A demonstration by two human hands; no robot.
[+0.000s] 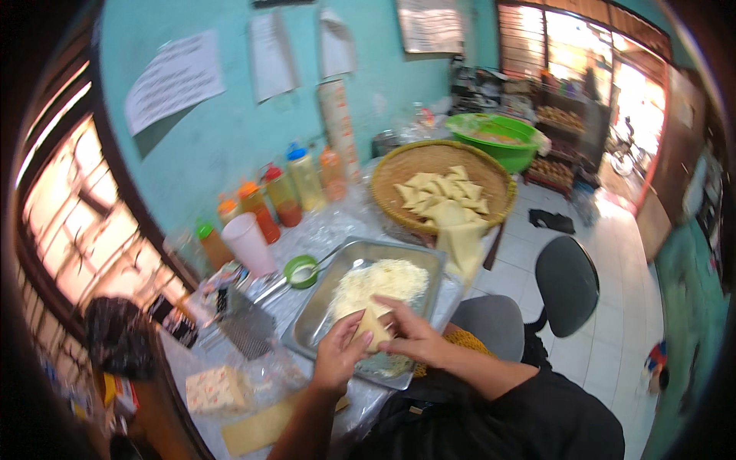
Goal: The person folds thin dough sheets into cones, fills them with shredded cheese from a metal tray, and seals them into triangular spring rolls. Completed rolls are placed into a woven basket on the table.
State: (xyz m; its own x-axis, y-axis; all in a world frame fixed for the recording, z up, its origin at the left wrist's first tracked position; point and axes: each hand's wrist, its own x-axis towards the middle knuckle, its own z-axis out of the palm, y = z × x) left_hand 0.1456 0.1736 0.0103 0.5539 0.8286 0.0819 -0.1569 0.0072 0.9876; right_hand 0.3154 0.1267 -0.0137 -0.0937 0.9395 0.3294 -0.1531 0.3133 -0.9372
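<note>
My left hand (337,359) and my right hand (414,334) meet over the near end of a metal tray (308,326). Between them they hold a pale yellow pastry wrapper (372,325), folded to a pointed shape. The fingers of both hands are closed on its sides; whatever lies inside it is hidden. Below and beyond my hands, a heap of pale grated filling (383,282) lies in the tray. Folded triangular pastries (441,192) are piled in a round woven basket (389,175) beyond the tray. Pastry sheets (464,244) drape over its near rim.
Left of the tray are a small green bowl (299,264), a pink cup (249,241), a box grater (249,330) and several sauce bottles (284,199). A pastry strip (259,426) lies near my left forearm. A green basin (502,149) stands behind the basket; a chair (566,284) is right.
</note>
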